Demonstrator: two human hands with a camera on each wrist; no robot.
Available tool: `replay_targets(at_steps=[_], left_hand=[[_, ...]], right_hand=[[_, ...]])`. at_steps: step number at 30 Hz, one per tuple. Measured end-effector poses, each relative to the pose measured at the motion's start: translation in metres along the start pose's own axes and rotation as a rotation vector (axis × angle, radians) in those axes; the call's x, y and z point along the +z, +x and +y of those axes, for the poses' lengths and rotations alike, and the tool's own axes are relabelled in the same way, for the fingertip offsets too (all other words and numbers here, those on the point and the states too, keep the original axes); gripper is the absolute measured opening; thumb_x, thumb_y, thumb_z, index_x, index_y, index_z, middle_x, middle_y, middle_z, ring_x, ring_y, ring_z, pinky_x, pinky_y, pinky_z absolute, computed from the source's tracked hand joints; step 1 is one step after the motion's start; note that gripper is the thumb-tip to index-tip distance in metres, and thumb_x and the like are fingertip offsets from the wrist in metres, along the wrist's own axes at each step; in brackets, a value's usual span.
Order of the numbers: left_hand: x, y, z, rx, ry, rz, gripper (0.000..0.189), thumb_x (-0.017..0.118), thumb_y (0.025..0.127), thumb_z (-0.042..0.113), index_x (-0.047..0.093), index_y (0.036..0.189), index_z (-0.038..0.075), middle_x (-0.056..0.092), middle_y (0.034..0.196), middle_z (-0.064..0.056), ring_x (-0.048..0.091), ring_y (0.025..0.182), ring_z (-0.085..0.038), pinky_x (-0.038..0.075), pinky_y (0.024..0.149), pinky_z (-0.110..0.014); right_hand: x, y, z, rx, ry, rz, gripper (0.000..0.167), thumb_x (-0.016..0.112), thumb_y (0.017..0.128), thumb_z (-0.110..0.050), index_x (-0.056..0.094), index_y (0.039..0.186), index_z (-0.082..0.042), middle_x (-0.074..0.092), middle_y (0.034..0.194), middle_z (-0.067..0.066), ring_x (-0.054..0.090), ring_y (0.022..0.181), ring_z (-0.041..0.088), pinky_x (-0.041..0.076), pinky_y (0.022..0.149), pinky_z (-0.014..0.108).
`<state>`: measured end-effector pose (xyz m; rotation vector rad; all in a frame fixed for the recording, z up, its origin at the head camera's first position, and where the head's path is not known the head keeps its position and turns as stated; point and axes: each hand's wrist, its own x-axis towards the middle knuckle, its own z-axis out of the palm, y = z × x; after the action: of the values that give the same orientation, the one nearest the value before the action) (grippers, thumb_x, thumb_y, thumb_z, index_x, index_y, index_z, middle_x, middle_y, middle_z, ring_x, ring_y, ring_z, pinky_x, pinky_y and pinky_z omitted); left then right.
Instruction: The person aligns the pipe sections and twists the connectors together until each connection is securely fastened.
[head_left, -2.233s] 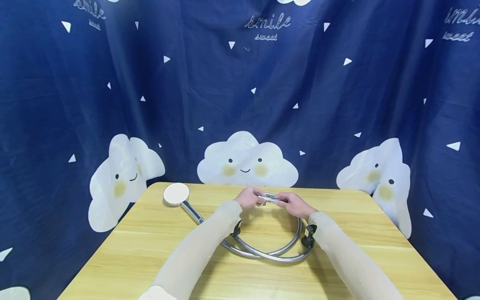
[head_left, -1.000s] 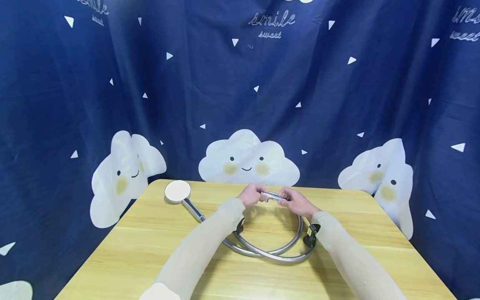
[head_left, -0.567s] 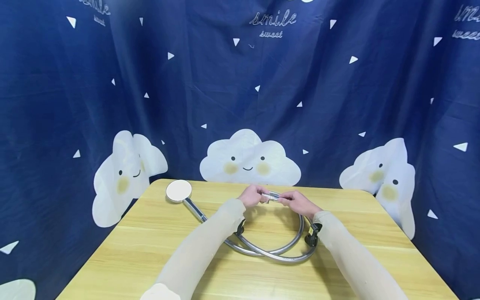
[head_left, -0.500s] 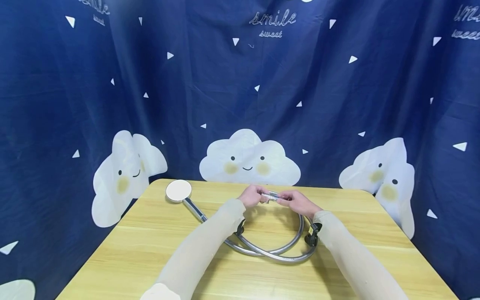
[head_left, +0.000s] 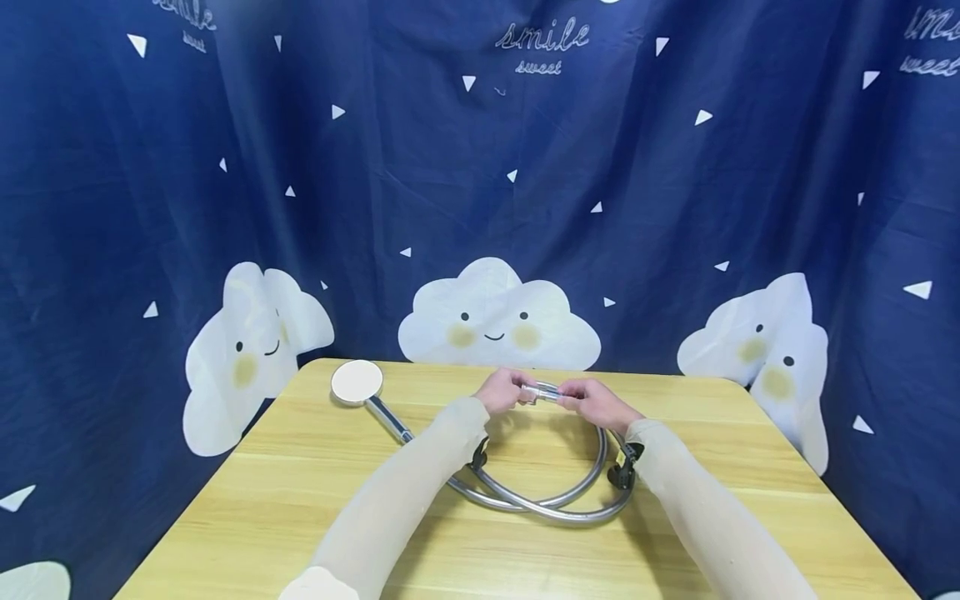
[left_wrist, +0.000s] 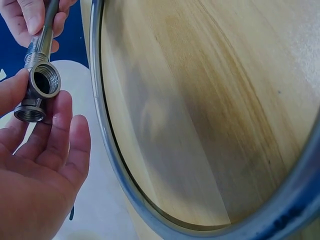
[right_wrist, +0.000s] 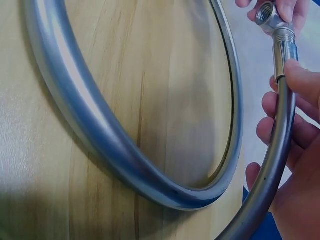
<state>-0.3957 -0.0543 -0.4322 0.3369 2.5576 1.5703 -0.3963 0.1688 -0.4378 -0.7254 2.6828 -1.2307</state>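
Near the table's far edge, my left hand (head_left: 501, 392) pinches a small metal tee fitting (left_wrist: 33, 102) between thumb and fingers. Two threaded openings of the fitting face the left wrist camera. My right hand (head_left: 600, 406) holds the chrome nut (right_wrist: 280, 59) at the end of a grey shower hose (right_wrist: 284, 117), thumb on the nut and fingers around the hose. The nut sits in line against the fitting's third end, and some screw thread shows between them. The hose loops down onto the table and runs left toward a shower head (head_left: 357, 382).
The shower head lies at the table's far left, its pale round face up. Its chrome handle (head_left: 388, 422) points toward my left forearm, which hides part of the hose. Behind the wooden table (head_left: 247, 517) hangs a blue curtain (head_left: 480, 167) with clouds.
My right fingers have shifted their grip around the hose nut, lifting and settling again. The left hand keeps the fitting at nearly the same place; the shower head lies still.
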Motion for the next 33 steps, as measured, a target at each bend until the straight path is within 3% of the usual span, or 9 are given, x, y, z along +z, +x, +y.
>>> replay_targets(at_steps=[4, 7, 14, 19, 22, 27, 31, 33], left_hand=[[-0.0004, 0.0000, -0.0007, -0.001, 0.002, -0.001, 0.014, 0.072, 0.089, 0.005, 0.073, 0.102, 0.005, 0.071, 0.087, -0.005, 0.060, 0.076, -0.014, 0.053, 0.077, -0.034], [-0.0007, 0.0000, -0.0009, -0.009, -0.005, -0.003, 0.013, 0.071, 0.088, 0.005, 0.073, 0.102, 0.005, 0.071, 0.087, -0.005, 0.061, 0.076, -0.014, 0.055, 0.082, -0.039], [-0.0031, -0.0007, -0.0002, -0.014, -0.012, -0.006, 0.014, 0.072, 0.088, 0.005, 0.073, 0.102, 0.005, 0.071, 0.085, -0.005, 0.059, 0.074, -0.015, 0.046, 0.062, -0.023], [-0.0035, 0.0023, -0.0023, -0.014, -0.021, -0.014, 0.016, 0.071, 0.089, 0.005, 0.073, 0.105, 0.005, 0.072, 0.086, -0.005, 0.059, 0.073, -0.014, 0.044, 0.060, -0.021], [-0.0034, 0.0048, -0.0041, -0.013, -0.020, -0.010, 0.016, 0.071, 0.089, 0.005, 0.073, 0.105, 0.004, 0.072, 0.086, -0.006, 0.060, 0.073, -0.014, 0.045, 0.060, -0.022], [-0.0022, 0.0064, -0.0063, -0.013, -0.028, -0.009, 0.015, 0.071, 0.088, 0.002, 0.073, 0.102, 0.003, 0.072, 0.086, -0.006, 0.061, 0.075, -0.016, 0.053, 0.070, -0.032], [-0.0015, 0.0050, -0.0062, -0.012, -0.046, -0.015, 0.015, 0.071, 0.088, 0.001, 0.073, 0.102, 0.002, 0.071, 0.086, -0.007, 0.063, 0.077, -0.018, 0.055, 0.085, -0.047], [-0.0018, 0.0038, -0.0051, -0.009, -0.043, -0.015, 0.015, 0.070, 0.088, 0.001, 0.073, 0.103, 0.002, 0.072, 0.086, -0.007, 0.063, 0.077, -0.018, 0.055, 0.085, -0.047]], right_hand=[[0.0004, 0.0012, -0.0001, 0.036, 0.027, -0.020, 0.025, 0.062, 0.100, -0.022, 0.069, 0.108, 0.000, 0.060, 0.087, 0.006, 0.049, 0.075, 0.016, 0.039, 0.067, 0.029], [0.0017, 0.0026, -0.0005, 0.031, 0.065, -0.015, 0.022, 0.067, 0.096, -0.017, 0.066, 0.110, 0.000, 0.060, 0.089, 0.006, 0.051, 0.080, 0.017, 0.041, 0.071, 0.030], [0.0037, 0.0039, -0.0027, 0.015, 0.078, 0.024, 0.018, 0.070, 0.091, -0.005, 0.060, 0.106, -0.001, 0.057, 0.087, 0.005, 0.051, 0.079, 0.018, 0.041, 0.069, 0.029], [0.0023, 0.0033, -0.0035, 0.032, 0.064, 0.015, 0.012, 0.065, 0.097, -0.011, 0.065, 0.105, -0.002, 0.054, 0.082, 0.001, 0.044, 0.070, 0.017, 0.036, 0.060, 0.028], [0.0016, 0.0040, -0.0037, 0.057, 0.045, 0.010, 0.017, 0.063, 0.099, -0.016, 0.069, 0.106, -0.002, 0.051, 0.079, 0.000, 0.042, 0.068, 0.016, 0.034, 0.057, 0.028], [0.0016, 0.0038, -0.0043, 0.074, 0.046, -0.009, 0.025, 0.061, 0.100, -0.021, 0.070, 0.111, -0.001, 0.057, 0.085, 0.002, 0.046, 0.074, 0.017, 0.037, 0.063, 0.029], [0.0033, 0.0031, -0.0044, 0.045, 0.069, -0.010, 0.022, 0.067, 0.096, -0.016, 0.065, 0.112, -0.001, 0.060, 0.090, 0.006, 0.051, 0.080, 0.019, 0.040, 0.069, 0.030], [0.0041, 0.0029, -0.0047, 0.038, 0.080, -0.001, 0.020, 0.069, 0.094, -0.012, 0.062, 0.110, -0.001, 0.060, 0.090, 0.007, 0.052, 0.082, 0.020, 0.041, 0.071, 0.031]])
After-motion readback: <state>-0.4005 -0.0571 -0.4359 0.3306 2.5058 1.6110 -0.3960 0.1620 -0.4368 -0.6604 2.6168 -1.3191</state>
